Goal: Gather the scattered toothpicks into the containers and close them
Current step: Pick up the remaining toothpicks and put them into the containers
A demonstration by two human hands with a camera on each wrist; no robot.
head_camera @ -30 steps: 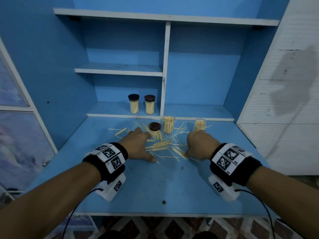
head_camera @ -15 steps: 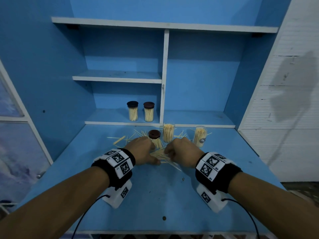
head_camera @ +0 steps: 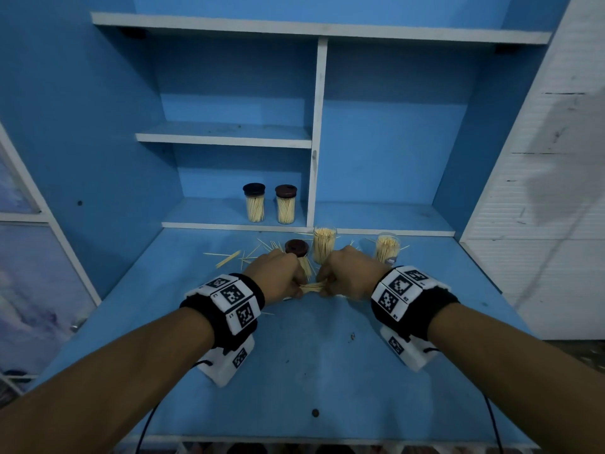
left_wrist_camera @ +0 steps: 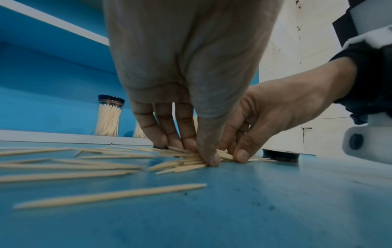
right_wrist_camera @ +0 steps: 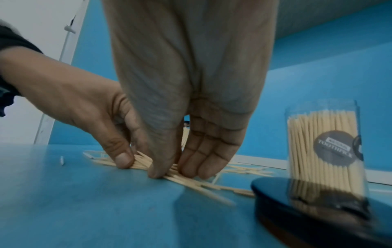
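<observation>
A bundle of toothpicks [head_camera: 312, 286] lies on the blue desk [head_camera: 327, 371] between my hands. My left hand [head_camera: 288, 280] pinches its left end between thumb and fingers, and my right hand [head_camera: 334, 283] pinches the right end. The left wrist view shows my left hand [left_wrist_camera: 199, 156] pressing the toothpick pile [left_wrist_camera: 182, 166] down. In the right wrist view my right hand [right_wrist_camera: 171, 171] does the same. Two open containers [head_camera: 324, 244] [head_camera: 387, 247] full of toothpicks stand just behind the hands. A dark lid [head_camera: 296, 248] lies beside them. Loose toothpicks [head_camera: 229, 257] lie scattered to the left.
Two closed toothpick containers [head_camera: 254, 203] [head_camera: 285, 204] stand on the low shelf [head_camera: 229, 224] behind the desk. A white upright divider [head_camera: 314, 178] rises next to them. Another dark lid [right_wrist_camera: 297, 209] lies in front of the right open container [right_wrist_camera: 324, 151].
Both hands have swept inward from apart and met at the middle. The spread toothpicks between them are now pushed into one tight bundle.
</observation>
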